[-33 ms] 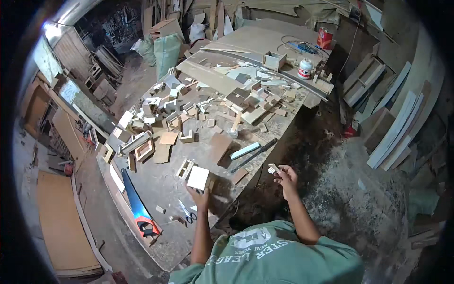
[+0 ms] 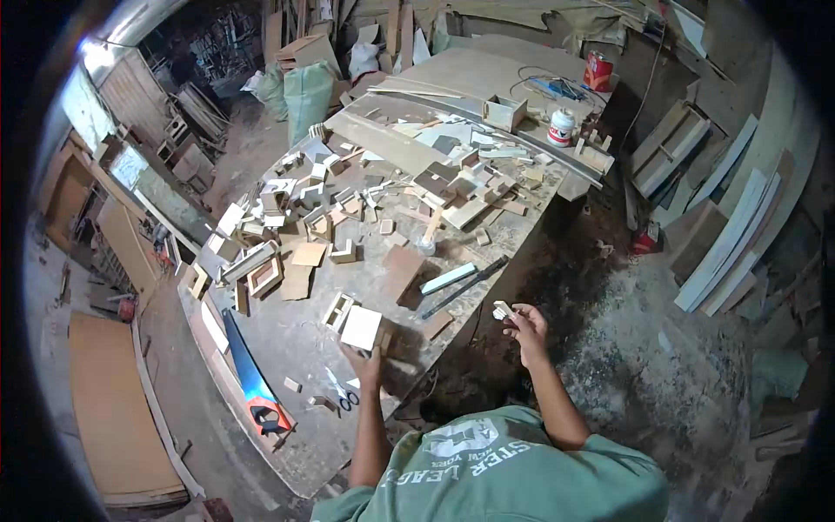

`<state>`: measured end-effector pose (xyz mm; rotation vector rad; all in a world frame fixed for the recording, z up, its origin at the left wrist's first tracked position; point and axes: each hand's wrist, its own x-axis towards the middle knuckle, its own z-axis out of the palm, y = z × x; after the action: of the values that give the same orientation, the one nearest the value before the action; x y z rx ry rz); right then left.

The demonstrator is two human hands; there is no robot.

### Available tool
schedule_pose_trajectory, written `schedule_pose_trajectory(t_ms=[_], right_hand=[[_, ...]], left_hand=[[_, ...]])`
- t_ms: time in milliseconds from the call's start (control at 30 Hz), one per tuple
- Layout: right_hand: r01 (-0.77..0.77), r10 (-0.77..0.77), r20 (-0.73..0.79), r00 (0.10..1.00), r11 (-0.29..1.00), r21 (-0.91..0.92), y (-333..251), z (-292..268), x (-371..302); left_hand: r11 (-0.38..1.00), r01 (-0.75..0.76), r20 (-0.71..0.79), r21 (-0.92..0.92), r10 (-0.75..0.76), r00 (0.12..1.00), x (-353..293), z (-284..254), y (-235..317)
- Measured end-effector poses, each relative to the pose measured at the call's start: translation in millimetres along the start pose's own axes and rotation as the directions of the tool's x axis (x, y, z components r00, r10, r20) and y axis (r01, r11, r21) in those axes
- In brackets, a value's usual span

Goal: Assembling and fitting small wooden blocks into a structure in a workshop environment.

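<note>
My left hand (image 2: pixel 363 358) is closed around the near side of a small wooden box (image 2: pixel 361 329) with a white top face, held over the near part of the workbench (image 2: pixel 313 474). Beside the box stands a small open wooden frame (image 2: pixel 337 311) with compartments. Off the bench's right edge, my right hand (image 2: pixel 528 332) pinches a small pale piece of wood (image 2: pixel 502 310) between thumb and fingers. A pair of scissors (image 2: pixel 347 399) lies just left of my left forearm. Farther left rests a handsaw (image 2: pixel 249 365) with an orange and black handle.
Wood offcuts and little box parts (image 2: pixel 348 209) cover the bench's middle. A small clear cup (image 2: pixel 426 246) holds a stick. Near the right edge lie a white strip (image 2: pixel 449 277) and a dark bar (image 2: pixel 465 287). A white bottle (image 2: pixel 561 127) and a red can (image 2: pixel 598 71) stand farther back.
</note>
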<state>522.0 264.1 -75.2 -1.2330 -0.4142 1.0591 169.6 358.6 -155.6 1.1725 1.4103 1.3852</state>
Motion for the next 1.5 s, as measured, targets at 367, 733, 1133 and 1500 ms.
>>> schedule_pose_trajectory(t_ms=[367,733,1133,1500], right_hand=[[0.064,-0.048,0.175,0.983,0.994,-0.085,-78,-131,93],[-0.188,0.180,0.203,0.962,0.982,0.019,-108,-180,178],[-0.107,0.117,0.211,0.970,0.993,-0.058,-126,-141,279],[-0.016,0.027,0.179,0.984,0.998,-0.064,-151,-108,373]], left_hand=[[0.963,0.110,-0.550,0.247,0.046,0.834,-59,66,18],[0.807,-0.086,-0.466,0.584,0.420,0.779,-91,207,77],[0.901,-0.297,0.024,0.318,0.305,0.952,9,341,44],[0.970,-0.139,0.112,0.200,0.118,0.987,80,415,39]])
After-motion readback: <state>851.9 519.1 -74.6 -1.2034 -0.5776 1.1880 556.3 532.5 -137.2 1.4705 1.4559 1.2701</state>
